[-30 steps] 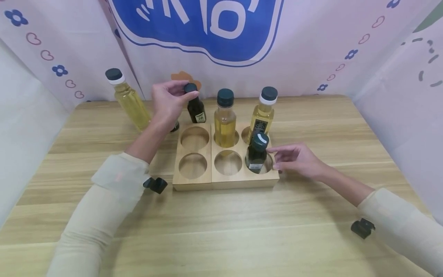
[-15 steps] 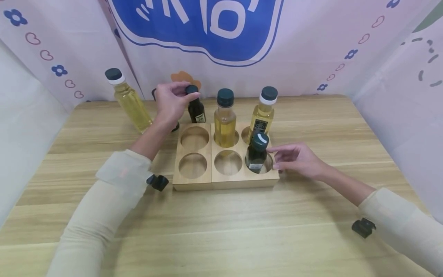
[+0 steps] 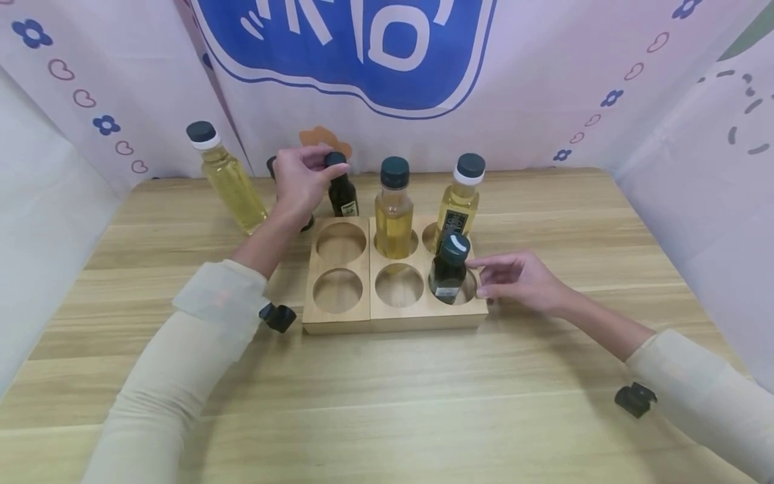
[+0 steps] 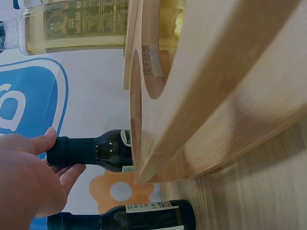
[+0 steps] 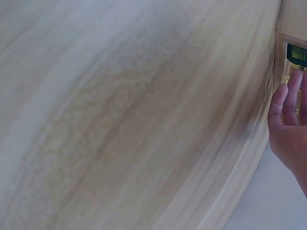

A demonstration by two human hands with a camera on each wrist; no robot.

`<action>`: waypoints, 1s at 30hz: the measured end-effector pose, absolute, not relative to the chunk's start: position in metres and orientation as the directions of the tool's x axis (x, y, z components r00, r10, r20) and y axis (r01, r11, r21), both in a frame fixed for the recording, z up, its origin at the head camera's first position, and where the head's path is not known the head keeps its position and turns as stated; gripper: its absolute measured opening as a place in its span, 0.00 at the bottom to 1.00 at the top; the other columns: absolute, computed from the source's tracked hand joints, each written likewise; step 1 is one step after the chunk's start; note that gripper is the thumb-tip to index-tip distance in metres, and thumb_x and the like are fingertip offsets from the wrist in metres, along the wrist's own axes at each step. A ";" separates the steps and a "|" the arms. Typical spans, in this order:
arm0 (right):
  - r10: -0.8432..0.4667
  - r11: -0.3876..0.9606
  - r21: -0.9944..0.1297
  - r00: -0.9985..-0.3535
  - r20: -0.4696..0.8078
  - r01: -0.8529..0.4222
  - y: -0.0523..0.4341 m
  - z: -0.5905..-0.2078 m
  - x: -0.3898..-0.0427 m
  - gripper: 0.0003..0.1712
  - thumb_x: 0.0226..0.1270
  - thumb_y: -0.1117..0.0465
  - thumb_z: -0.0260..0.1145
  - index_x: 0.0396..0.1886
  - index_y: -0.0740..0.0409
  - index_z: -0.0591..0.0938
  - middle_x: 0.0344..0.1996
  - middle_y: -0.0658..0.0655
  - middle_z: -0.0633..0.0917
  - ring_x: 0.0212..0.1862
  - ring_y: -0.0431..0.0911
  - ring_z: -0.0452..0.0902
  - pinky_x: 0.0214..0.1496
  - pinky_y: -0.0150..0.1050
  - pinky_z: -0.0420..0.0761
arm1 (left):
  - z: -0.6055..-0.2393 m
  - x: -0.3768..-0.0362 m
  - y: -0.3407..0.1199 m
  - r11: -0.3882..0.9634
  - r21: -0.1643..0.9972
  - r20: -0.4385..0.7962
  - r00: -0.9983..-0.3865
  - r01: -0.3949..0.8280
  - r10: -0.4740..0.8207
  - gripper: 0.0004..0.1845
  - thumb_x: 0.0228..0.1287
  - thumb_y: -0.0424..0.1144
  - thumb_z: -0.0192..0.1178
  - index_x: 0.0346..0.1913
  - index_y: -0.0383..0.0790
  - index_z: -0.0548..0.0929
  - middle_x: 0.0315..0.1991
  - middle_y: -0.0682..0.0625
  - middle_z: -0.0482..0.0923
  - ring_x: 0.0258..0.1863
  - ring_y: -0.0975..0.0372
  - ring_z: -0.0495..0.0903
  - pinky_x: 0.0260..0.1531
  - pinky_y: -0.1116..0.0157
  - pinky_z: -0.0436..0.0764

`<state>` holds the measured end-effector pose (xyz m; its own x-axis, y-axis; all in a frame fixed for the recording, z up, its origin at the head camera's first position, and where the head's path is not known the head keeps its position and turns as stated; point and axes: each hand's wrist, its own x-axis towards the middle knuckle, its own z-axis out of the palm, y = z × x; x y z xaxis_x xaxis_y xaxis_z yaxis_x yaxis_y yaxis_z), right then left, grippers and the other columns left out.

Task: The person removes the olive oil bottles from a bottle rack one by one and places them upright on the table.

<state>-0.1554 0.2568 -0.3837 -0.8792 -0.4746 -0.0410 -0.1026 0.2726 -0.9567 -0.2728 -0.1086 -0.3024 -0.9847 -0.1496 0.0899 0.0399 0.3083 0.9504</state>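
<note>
My left hand [image 3: 301,180] pinches the cap of a small dark bottle [image 3: 343,196] between thumb and fingers. That bottle stands behind the back left corner of the wooden bottle holder [image 3: 369,296]; the holder hides its base. A second dark bottle [image 4: 120,215] is close by in the left wrist view, mostly covered by my hand in the head view. My right hand [image 3: 520,281] rests at the holder's right edge, fingers extended. It is beside a dark green-capped bottle [image 3: 447,272] that leans a little in the front right hole.
An oil bottle [image 3: 394,222] occupies the back middle hole, and a labelled oil bottle [image 3: 457,205] the back right one. Left of my left hand, a tall yellow oil bottle [image 3: 232,188] stands on the table [image 3: 387,403]. A printed cloth [image 3: 520,101] hangs behind.
My left hand has shifted slightly right and down, its fingers still at the bottle's cap; the bottle sits slightly lower. The right hand has not moved.
</note>
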 end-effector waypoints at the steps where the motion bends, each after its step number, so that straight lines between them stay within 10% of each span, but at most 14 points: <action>1: -0.475 0.272 -0.957 -0.879 -0.041 -0.103 0.257 -0.384 -0.155 0.30 0.60 0.76 0.74 0.62 0.76 0.77 0.35 0.54 0.89 0.37 0.44 0.87 0.40 0.34 0.89 | -0.302 -0.273 -0.109 0.305 0.951 0.089 -0.985 0.040 -0.149 0.24 0.63 0.37 0.75 0.61 0.36 0.85 0.58 0.40 0.85 0.57 0.57 0.86 0.59 0.67 0.84; 30: -0.472 0.283 -0.953 -0.881 -0.041 -0.107 0.257 -0.384 -0.155 0.30 0.60 0.75 0.74 0.63 0.75 0.78 0.35 0.55 0.89 0.37 0.44 0.87 0.40 0.35 0.89 | -0.308 -0.273 -0.114 0.360 0.926 0.124 -0.992 0.113 -0.010 0.26 0.67 0.40 0.72 0.66 0.39 0.82 0.62 0.43 0.83 0.60 0.57 0.83 0.61 0.65 0.83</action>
